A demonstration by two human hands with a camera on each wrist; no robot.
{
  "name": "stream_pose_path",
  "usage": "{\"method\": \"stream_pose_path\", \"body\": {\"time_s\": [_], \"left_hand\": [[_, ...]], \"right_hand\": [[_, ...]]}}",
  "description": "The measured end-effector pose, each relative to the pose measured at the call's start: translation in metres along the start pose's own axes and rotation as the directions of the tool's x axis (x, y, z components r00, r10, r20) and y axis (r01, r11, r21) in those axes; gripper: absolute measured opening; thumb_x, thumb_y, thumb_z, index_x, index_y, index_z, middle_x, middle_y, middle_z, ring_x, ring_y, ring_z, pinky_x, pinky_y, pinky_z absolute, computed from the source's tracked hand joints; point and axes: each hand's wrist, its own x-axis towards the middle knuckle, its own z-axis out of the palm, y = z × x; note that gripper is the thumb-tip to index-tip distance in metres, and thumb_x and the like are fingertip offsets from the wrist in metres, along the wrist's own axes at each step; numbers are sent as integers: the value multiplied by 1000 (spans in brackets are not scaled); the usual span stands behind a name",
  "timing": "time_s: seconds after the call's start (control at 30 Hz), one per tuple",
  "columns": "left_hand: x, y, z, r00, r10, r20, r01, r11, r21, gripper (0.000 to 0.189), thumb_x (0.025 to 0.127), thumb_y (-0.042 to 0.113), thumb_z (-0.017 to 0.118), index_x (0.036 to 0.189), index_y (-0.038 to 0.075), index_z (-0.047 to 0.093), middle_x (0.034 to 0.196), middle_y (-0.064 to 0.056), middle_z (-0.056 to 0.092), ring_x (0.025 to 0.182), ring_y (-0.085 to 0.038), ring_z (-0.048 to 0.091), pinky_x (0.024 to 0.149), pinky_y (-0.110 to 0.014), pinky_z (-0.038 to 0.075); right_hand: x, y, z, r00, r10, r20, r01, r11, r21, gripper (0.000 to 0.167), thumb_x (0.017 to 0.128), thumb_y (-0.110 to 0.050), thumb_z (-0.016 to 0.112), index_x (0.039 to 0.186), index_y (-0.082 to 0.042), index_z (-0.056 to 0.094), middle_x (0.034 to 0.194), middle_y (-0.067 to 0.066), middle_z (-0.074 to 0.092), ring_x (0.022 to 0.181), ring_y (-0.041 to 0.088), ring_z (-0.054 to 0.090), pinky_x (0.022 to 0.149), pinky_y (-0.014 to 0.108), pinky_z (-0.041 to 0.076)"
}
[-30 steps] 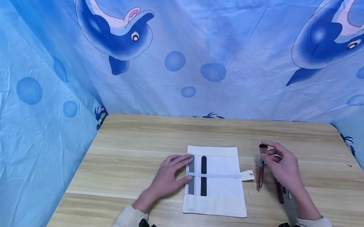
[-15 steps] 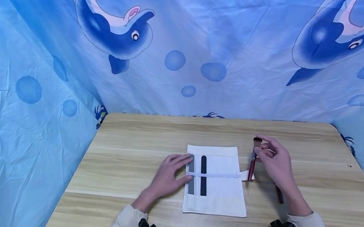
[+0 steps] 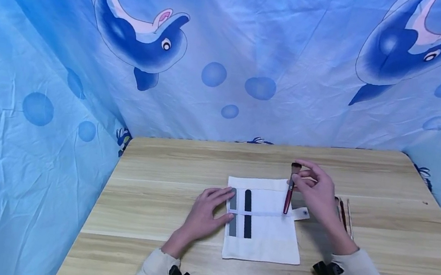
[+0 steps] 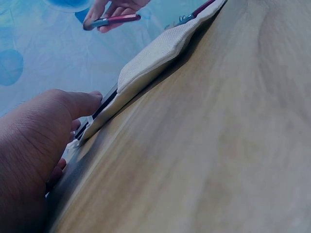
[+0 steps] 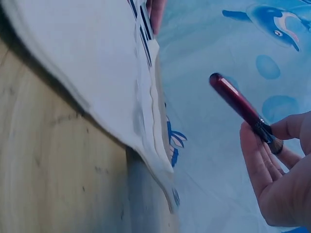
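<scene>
My right hand (image 3: 317, 193) pinches a makeup brush (image 3: 288, 201) near its bristles. The bristles point away and the dark red handle hangs toward me, over the upper right of a white cloth brush roll (image 3: 270, 244). In the right wrist view thumb and fingers grip the brush (image 5: 238, 99) at its metal collar. At the roll's left edge rests my left hand (image 3: 204, 214), its fingertips on a flat grey strip (image 3: 233, 226). Beside that lies a black strip (image 3: 248, 214) with rounded end. Both sit under a pale elastic band (image 3: 269, 215) across the roll.
Several slim tools (image 3: 343, 214), one with a dark red handle, lie on the wooden table (image 3: 162, 176) right of the roll, partly behind my right wrist. A snap tab (image 3: 301, 213) sticks out from the roll's right side. A blue dolphin-print curtain (image 3: 234, 53) stands behind the table.
My right hand has carried the brush leftward, from the table beside the snap tab to over the roll. The tools it covered now show more. My left hand has stayed in place.
</scene>
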Motion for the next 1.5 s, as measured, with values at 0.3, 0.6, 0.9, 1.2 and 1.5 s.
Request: {"method": "stream_pose_path", "body": {"time_s": [0.3,0.6,0.9,1.2,1.5], "left_hand": [[0,-2,1,1000,0,-1,0,1000,5,68,103,52,72,162,21,60,171,5,51,152,-35,47,123,-68,35],[0,-3,2,1000,5,-3,-5,1000,8,68,102,52,72,162,21,60,171,5,52,152,-35,47,123,-68,35],[0,-3,2,1000,8,-3,-8,1000,11,68,102,52,72,162,21,59,171,6,51,151,-34,47,123,-67,36],[1,-2,3,1000,8,-5,-8,1000,17,68,102,52,72,162,22,60,171,6,51,152,-35,47,123,-67,36],[1,-1,3,1000,17,-13,-17,1000,22,67,102,52,72,161,21,61,170,4,53,150,-35,48,122,-67,37]], "right_hand": [[4,10,27,1000,0,28,1,999,-41,44,106,-4,74,149,-2,65,110,25,71,81,10,80,75,31,68],[6,15,49,998,34,44,-34,999,0,44,106,-4,74,150,-1,65,113,27,69,88,21,81,77,35,69],[12,23,59,999,28,27,-27,999,-43,44,106,0,72,149,0,64,111,24,70,94,38,81,74,31,68],[15,32,64,998,16,60,-10,996,-93,43,105,3,71,148,0,64,111,25,72,94,41,81,74,33,68],[17,42,63,990,80,115,-67,992,-106,41,105,2,72,146,2,65,106,24,74,89,33,81,73,32,68]]}}
